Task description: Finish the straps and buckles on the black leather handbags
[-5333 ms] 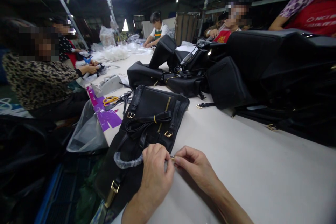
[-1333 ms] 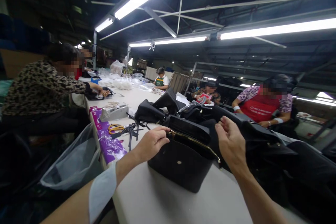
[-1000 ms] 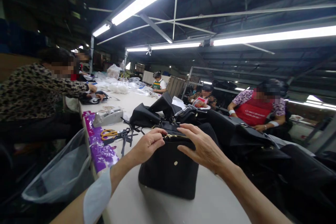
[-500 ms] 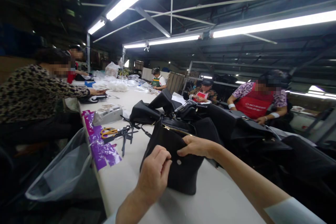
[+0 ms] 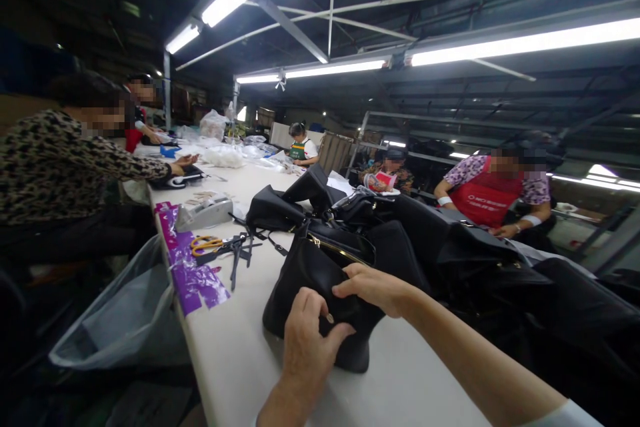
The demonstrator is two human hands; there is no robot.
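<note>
A long white worktable (image 5: 215, 347) is being taken up on its far right side by a heap of black bags (image 5: 470, 260). In front of that heap, a black leather-look handbag (image 5: 313, 270) is being kept standing on the near part of the table, its front panel being dented inward. The panel's upper edge is being grasped by the right hand (image 5: 377, 288), thumb outside; the fingers' hold inside is being partly hidden. The left hand (image 5: 310, 340) is being laid against the front, thumb and forefinger parted; whether any material is being pinched there cannot be told. At the table's left, yellow-handled scissors (image 5: 206, 245) are being left untouched. Above the hands, a gold zip (image 5: 340, 251) is being left alone, though its end was being held a second ago. Now a small round metal fitting (image 5: 330, 318) is being framed by the left fingers, so attention is apparently being shifted from closure to fitting.
</note>
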